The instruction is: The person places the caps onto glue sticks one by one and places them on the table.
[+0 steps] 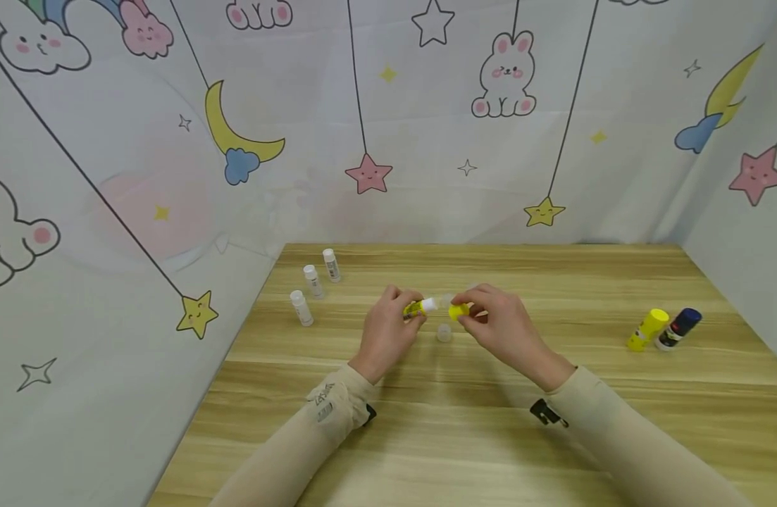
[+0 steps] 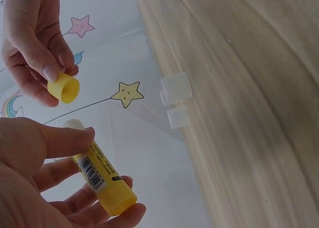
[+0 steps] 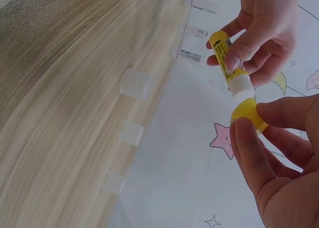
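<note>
My left hand point(image 1: 389, 325) holds a yellow glue stick point(image 2: 102, 175) between thumb and fingers, its white end uncovered and pointing toward the right hand. A barcode label shows on its side in the left wrist view. My right hand point(image 1: 504, 325) pinches a small yellow cap point(image 3: 249, 114) by its sides, the open mouth facing the glue stick. In the head view a short gap separates cap and stick. Below and behind them, small translucent caps stand on the table, the nearest translucent cap point(image 1: 444, 334) just under the gap between the hands.
Three white glue sticks point(image 1: 302, 308) stand in a slanting row at the table's left. On the right stand a yellow glue stick point(image 1: 648, 330) and a dark blue-capped one point(image 1: 678, 329). A cartoon-printed curtain point(image 1: 420, 204) hangs behind the wooden table point(image 1: 451, 436).
</note>
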`<state>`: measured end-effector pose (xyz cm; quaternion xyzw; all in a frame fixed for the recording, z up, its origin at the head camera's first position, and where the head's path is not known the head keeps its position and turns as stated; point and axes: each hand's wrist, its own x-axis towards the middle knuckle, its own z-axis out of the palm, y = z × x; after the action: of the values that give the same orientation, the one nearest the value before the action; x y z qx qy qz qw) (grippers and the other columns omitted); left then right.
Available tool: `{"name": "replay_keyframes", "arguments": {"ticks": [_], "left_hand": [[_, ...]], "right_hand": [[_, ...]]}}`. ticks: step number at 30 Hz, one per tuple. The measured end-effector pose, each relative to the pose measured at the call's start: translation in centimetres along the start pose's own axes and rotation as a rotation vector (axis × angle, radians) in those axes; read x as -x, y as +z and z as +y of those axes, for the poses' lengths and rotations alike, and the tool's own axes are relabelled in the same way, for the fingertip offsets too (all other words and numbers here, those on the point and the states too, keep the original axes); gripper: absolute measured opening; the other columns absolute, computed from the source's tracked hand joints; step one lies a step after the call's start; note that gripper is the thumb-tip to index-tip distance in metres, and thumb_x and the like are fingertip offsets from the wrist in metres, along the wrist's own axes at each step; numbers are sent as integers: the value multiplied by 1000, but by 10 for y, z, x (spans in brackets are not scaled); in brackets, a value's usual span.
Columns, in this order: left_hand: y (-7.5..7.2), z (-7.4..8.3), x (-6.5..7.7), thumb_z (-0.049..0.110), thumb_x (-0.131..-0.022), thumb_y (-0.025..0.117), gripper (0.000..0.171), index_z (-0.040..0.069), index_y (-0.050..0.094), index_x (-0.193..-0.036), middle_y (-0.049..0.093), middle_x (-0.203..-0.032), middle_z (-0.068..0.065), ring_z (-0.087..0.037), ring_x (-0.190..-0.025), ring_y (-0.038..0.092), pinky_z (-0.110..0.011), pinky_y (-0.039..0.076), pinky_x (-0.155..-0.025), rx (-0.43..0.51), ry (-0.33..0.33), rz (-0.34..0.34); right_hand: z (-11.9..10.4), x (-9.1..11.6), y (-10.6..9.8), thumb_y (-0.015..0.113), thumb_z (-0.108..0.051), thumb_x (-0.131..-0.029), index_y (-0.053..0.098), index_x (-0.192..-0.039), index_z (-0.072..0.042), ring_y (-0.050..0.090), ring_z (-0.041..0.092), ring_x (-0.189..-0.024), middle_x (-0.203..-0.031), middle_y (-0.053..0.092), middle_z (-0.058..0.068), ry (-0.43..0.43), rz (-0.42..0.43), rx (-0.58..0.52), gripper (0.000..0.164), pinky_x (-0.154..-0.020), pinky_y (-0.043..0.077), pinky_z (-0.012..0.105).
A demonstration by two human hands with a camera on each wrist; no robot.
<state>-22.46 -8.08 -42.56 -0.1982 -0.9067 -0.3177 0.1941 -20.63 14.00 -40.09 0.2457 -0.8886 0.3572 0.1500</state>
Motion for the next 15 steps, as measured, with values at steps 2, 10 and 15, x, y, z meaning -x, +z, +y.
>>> {"name": "replay_keyframes", "arguments": {"ticks": [2, 10, 15], "left_hand": [[-1, 1, 0, 14, -84, 84, 30, 14, 73, -111, 56, -94, -3, -17, -78, 58, -33, 50, -66, -4, 4, 0], [0, 3, 1, 16, -85, 84, 28, 14, 74, -110, 56, -95, -1, -14, -79, 57, -29, 49, -66, -20, 8, -22], [1, 6, 4, 16, -85, 84, 28, 14, 74, -111, 56, -95, -2, -14, -78, 57, -28, 50, -66, -29, 14, -35]], "right_hand": [[-1, 0, 0, 77, -3, -87, 74, -111, -11, 68, 11, -82, -104, 66, -3, -2, 4, -2, 25, -70, 58, 26], [-5, -1, -2, 77, -3, -88, 74, -111, -11, 68, 13, -83, -105, 66, -2, 3, 1, -16, 25, -70, 58, 26], [-7, 0, -1, 77, -4, -88, 73, -111, -11, 68, 13, -83, -105, 66, -3, 13, 0, -26, 25, -69, 58, 26]]}}
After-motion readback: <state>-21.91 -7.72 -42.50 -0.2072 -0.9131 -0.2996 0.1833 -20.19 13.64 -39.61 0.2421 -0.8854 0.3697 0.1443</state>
